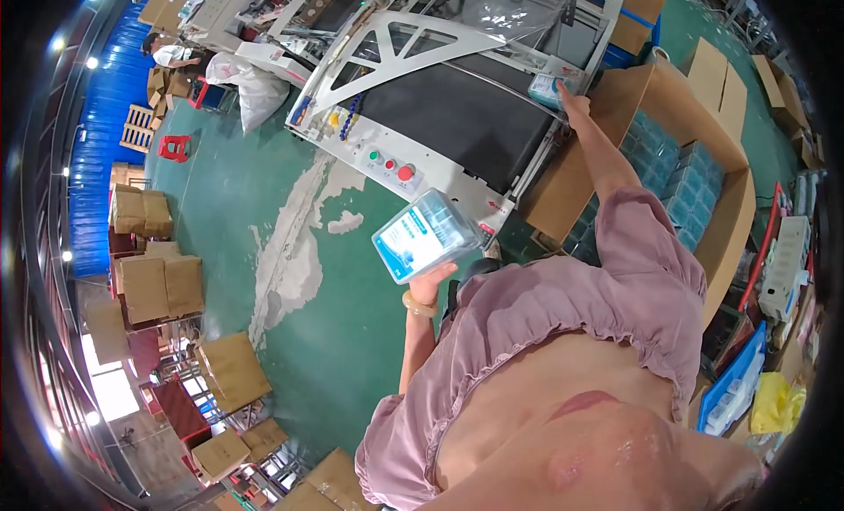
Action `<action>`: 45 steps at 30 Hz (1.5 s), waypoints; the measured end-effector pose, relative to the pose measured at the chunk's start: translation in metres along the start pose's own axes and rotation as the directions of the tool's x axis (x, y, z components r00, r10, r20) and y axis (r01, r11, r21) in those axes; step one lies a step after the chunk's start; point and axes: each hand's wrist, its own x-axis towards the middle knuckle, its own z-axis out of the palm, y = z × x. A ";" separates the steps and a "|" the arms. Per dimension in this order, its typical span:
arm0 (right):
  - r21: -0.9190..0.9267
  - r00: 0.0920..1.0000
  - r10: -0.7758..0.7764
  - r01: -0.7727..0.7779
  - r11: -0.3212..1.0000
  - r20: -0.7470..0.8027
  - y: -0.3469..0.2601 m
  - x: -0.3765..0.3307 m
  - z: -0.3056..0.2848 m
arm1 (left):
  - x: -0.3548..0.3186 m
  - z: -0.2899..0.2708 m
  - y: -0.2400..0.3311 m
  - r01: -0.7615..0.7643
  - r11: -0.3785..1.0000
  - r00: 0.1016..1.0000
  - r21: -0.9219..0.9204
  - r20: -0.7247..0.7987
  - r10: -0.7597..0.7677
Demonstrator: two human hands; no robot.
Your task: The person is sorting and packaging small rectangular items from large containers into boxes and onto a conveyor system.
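The left hand [431, 287] is closed from below on a clear shrink-wrapped pack with a blue and white label [425, 236], held up tilted just off the near end of the conveyor belt [466, 115], by the corner where the control panel with its green and red buttons [391, 165] sits. The right hand [571, 99] reaches out along the belt's right edge and touches a second, smaller-looking wrapped pack [547, 89] lying at that edge under the clear plastic curtain [505, 14]; whether its fingers have closed round that pack or only rest on it, I cannot tell. To handle this well, I judge that the held pack wants support under its broad face so the film does not slip, and that the far pack is best gripped across its short sides, since the reach is long and the arm is nearly straight. Just right of the belt stands a large open carton [734, 238] with rows of like blue packs [681, 181] inside. The pink sleeve and shoulder [598, 309] hide the carton's near part, so how full it is there stays unclear. The left fingers are mostly behind the pack, and the fisheye bends the belt frame.
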 end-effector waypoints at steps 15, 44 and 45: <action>0.582 0.245 -0.694 0.400 0.708 0.677 -0.035 -0.193 -0.082 | 0.035 0.044 0.005 0.001 0.998 0.990 -0.066 0.142 0.008; 0.847 0.617 -0.761 0.280 0.452 0.202 -0.019 -0.159 -0.114 | 0.038 0.072 -0.002 -0.154 0.985 0.963 -0.084 0.210 0.168; 0.862 0.675 -0.721 0.262 0.435 0.158 -0.023 -0.144 -0.109 | 0.037 0.072 -0.001 -0.149 0.985 0.968 -0.087 0.191 0.163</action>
